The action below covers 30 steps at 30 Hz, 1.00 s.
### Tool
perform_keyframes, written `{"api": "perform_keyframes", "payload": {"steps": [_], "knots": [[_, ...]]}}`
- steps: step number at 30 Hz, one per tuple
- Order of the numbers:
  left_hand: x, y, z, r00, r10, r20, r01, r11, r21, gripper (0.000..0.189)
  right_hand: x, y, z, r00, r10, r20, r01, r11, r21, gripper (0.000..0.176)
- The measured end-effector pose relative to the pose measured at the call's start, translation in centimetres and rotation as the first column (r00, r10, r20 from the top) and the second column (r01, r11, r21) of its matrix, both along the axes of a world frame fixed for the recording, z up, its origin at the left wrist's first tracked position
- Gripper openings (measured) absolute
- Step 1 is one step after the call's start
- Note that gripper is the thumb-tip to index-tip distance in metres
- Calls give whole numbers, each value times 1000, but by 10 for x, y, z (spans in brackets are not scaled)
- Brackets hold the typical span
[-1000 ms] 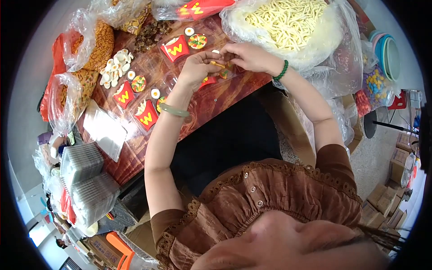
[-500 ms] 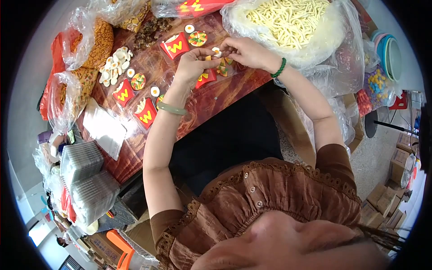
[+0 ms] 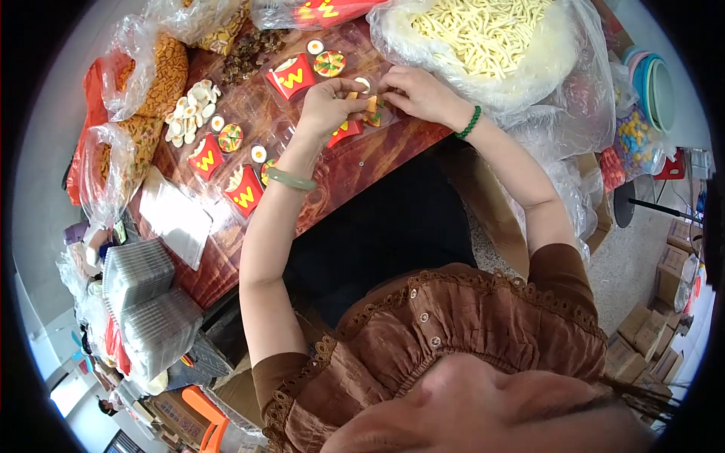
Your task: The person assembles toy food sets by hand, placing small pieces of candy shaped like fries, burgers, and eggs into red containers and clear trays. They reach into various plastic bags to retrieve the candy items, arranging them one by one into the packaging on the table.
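Where hands (image 3: 326,109) (image 3: 417,94) meet, orange piece (image 3: 371,103) half-hidden

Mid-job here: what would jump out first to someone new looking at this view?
A big bag of pale sticks fills the far right of the table. Just before it, the left hand and right hand meet at a small orange piece. Red packets marked W dot the table to the left.

single head-worn view, steeply down over the table (image 3: 355,174) (close, fisheye-rounded)
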State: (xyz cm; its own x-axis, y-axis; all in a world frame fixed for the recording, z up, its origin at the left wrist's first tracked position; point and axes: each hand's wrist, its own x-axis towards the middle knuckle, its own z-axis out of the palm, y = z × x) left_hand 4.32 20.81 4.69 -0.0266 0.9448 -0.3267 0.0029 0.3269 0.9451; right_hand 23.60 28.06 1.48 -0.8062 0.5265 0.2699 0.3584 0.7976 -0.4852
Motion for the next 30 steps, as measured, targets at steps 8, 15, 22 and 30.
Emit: {"api": "perform_keyframes", "payload": {"steps": [8, 15, 22, 30], "knots": [[12, 13, -2, 987, -118, -106, 116, 993, -25, 26, 15, -7, 15, 996, -5, -84, -32, 897, -441, 18], [17, 7, -11, 984, -122, -132, 123, 992, -1, 28, 12, -17, 20, 993, -94, -72, 58, 919, -390, 13], [13, 1, -6, 959, -121, -256, 131, 991, 22, 28, 3, -32, 15, 992, -118, -39, 124, 965, 231, 15], [-1, 7, -8, 964, -56, 261, 111, 973, -203, 17, 7, -25, 13, 992, -91, -84, 76, 983, -167, 15]]}}
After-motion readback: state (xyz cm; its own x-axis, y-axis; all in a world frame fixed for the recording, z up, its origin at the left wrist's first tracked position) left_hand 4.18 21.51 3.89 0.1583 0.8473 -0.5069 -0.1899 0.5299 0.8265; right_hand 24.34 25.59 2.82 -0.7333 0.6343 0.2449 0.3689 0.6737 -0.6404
